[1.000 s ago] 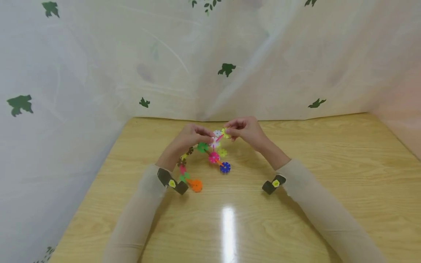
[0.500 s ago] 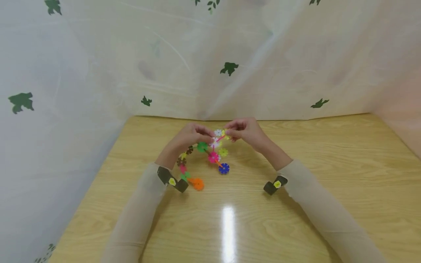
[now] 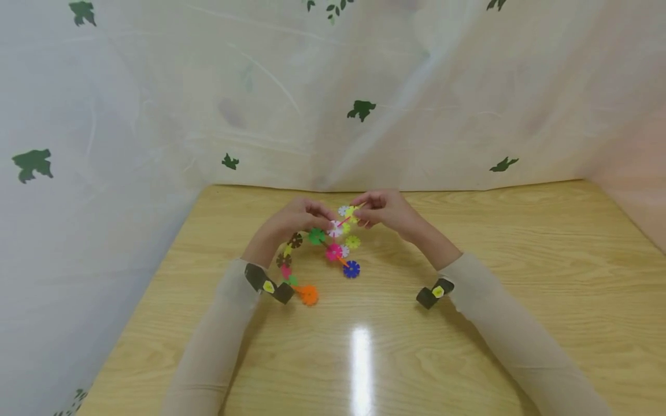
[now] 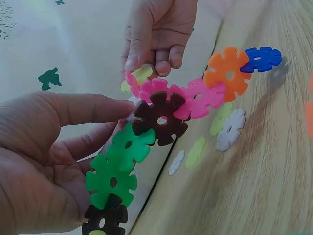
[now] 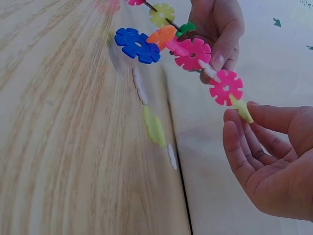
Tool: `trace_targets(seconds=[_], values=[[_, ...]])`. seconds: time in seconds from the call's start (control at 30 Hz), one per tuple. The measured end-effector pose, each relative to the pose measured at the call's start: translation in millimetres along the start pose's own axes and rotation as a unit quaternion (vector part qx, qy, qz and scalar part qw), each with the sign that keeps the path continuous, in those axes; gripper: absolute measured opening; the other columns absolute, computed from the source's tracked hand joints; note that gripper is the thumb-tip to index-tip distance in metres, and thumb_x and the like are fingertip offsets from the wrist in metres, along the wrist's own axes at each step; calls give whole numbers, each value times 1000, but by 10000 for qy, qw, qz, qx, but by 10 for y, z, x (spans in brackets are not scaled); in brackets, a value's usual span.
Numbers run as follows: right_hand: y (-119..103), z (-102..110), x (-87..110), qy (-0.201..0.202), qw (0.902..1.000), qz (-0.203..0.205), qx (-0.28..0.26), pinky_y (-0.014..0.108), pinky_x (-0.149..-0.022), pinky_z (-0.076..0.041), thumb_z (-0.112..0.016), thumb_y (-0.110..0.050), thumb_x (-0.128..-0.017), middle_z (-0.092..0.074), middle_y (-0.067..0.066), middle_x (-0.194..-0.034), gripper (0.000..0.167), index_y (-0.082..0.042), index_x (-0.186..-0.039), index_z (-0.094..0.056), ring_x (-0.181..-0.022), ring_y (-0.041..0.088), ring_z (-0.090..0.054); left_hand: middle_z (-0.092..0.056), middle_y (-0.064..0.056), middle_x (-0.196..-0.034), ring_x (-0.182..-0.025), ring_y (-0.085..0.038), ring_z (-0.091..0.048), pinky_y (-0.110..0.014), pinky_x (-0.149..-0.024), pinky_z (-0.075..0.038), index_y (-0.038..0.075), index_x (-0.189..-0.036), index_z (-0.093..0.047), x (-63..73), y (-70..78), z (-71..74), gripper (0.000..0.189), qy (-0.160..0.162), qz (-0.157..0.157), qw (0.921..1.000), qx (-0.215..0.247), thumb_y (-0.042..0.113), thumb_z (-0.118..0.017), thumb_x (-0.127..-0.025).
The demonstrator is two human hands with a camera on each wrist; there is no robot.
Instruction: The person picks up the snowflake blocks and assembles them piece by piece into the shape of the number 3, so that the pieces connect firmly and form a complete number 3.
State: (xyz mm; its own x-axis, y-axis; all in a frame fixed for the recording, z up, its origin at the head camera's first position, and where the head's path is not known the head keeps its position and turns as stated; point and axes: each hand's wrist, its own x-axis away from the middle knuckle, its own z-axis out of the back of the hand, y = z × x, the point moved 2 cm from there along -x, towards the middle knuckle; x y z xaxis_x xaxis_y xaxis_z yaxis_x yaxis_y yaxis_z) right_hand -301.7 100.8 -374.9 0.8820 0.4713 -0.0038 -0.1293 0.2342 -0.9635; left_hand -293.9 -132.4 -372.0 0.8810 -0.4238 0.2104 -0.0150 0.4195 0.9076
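Observation:
A chain of slotted plastic flower discs hangs between the two hands. My left hand (image 3: pixel 298 219) pinches its white disc (image 3: pixel 335 229) between thumb and fingers. With thumb and forefinger, my right hand (image 3: pixel 389 210) pinches the yellow disc (image 5: pixel 242 108) at one end; a pink disc (image 5: pixel 226 87) links it to the white one. From the white disc a deep pink disc (image 3: pixel 334 252) leads to an orange disc (image 4: pixel 228 73) and a blue disc (image 3: pixel 351 269). Green discs (image 4: pixel 111 181) and brown discs (image 4: pixel 161 119) run off past the left hand, down to an orange disc (image 3: pixel 310 295).
Loose discs lie on the wooden table (image 3: pixel 468 346) beneath the chain: a white disc (image 4: pixel 231 129), a yellow-green disc (image 4: pixel 196 152) and a few others. A pale curtain (image 3: pixel 291 104) with green leaf prints closes off the table's back edge.
Both hands have shifted slightly left and toward the near side, and the chain has moved with them. Both grips look the same.

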Motion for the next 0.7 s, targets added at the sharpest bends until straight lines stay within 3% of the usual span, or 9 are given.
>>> trace_targets(seconds=[0.17, 0.37, 0.57, 0.7], values=[[14, 49, 9, -150, 9995, -228, 168, 52, -89, -60, -68, -11, -98, -73, 21, -100, 30, 4, -123, -66, -90, 29, -72, -71, 4, -90, -87, -14, -63, -27, -77, -54, 3, -110, -72, 2, 4, 26, 19, -5, 129, 9999, -56, 10, -71, -92], [27, 108, 2, -612, 9948, -439, 681, 48, -86, -61, -70, -11, -96, -73, 18, -101, 30, 5, -121, -66, -88, 25, -70, -70, 5, -90, -86, -14, -63, -28, -78, -54, 4, -110, -72, 12, 3, 51, 20, -16, 304, 9995, 26, 10, -72, -91], [75, 75, -56, -1484, 9794, -442, 1295, 41, -80, -62, -67, -4, -95, -73, 24, -106, 26, 7, -119, -66, -89, 26, -71, -70, 4, -88, -86, -13, -64, -29, -79, -55, 3, -110, -70, 29, -14, 66, 20, -22, 344, 9992, 181, 7, -71, -90], [125, 15, -113, -1827, 9672, -481, 1696, 31, -74, -61, -72, -2, -90, -74, 18, -104, 26, 5, -115, -69, -87, 15, -68, -70, 4, -90, -90, -14, -64, -31, -84, -54, 4, -110, -70, 35, -23, 72, 20, -20, 345, 9992, 201, 9, -71, -91]])
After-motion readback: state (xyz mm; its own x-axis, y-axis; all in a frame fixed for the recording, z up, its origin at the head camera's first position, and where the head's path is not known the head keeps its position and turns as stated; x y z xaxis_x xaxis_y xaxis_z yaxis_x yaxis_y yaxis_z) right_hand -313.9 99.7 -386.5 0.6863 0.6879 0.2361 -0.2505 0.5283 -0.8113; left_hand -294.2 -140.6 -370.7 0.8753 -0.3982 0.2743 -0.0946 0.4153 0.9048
